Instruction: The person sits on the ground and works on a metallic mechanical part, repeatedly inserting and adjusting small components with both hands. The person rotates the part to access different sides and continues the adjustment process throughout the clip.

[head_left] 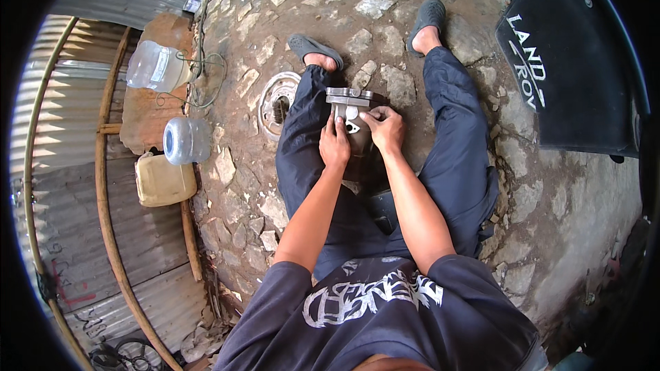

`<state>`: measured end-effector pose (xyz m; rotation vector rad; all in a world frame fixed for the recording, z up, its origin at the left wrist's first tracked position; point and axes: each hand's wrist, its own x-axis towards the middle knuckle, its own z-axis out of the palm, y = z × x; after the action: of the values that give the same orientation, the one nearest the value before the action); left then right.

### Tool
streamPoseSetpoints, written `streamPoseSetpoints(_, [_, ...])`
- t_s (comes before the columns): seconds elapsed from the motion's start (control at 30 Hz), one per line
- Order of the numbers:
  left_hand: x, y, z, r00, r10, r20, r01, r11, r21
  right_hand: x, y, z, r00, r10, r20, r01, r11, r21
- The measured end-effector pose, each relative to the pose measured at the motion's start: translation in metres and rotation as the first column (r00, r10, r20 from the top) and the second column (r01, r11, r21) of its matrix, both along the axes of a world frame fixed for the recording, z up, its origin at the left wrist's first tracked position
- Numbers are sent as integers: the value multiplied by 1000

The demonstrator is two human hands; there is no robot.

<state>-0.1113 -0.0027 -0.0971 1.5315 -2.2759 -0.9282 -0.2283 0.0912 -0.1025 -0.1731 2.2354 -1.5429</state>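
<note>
Between my knees stands a grey metal casting (348, 99) with a flat flanged top, like a machine or engine part. My left hand (334, 144) is closed around its left side, thumb lying along the front. At its right front, my right hand (385, 128) has thumb and fingers pinched together against the casting. Whatever is between those fingertips is too small to make out. A small pale flange-like piece (353, 127) with dark holes shows between my hands, low on the casting's front. What the casting rests on is mostly hidden by my hands and shadow.
A wheel rim (278, 106) lies beside my left leg. Clear plastic containers (187, 141) and a yellowish jerrycan (166, 180) stand by the corrugated metal wall (62, 199) at left. A black panel (577, 62) is at right. The ground (399, 86) is uneven stone and dirt.
</note>
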Motion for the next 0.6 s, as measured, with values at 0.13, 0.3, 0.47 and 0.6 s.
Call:
streamPoseSetpoints(0.13, [-2,1,-2,1000,1,-9,-1,1000,-1,-6,-4,14,999,-27,-24,29,995,91])
streamPoseSetpoints(0.3, [4,1,-3,999,16,-32,-16,1000,-1,10,9,14,999,30,22,-29,999,-23])
streamPoseSetpoints(0.47, [-3,5,0,1000,27,-9,-27,1000,-13,-3,-2,12,994,-49,-94,50,999,7])
streamPoseSetpoints(0.6, [3,2,-1,999,39,-37,-39,999,8,11,10,5,998,56,-22,-57,998,-13])
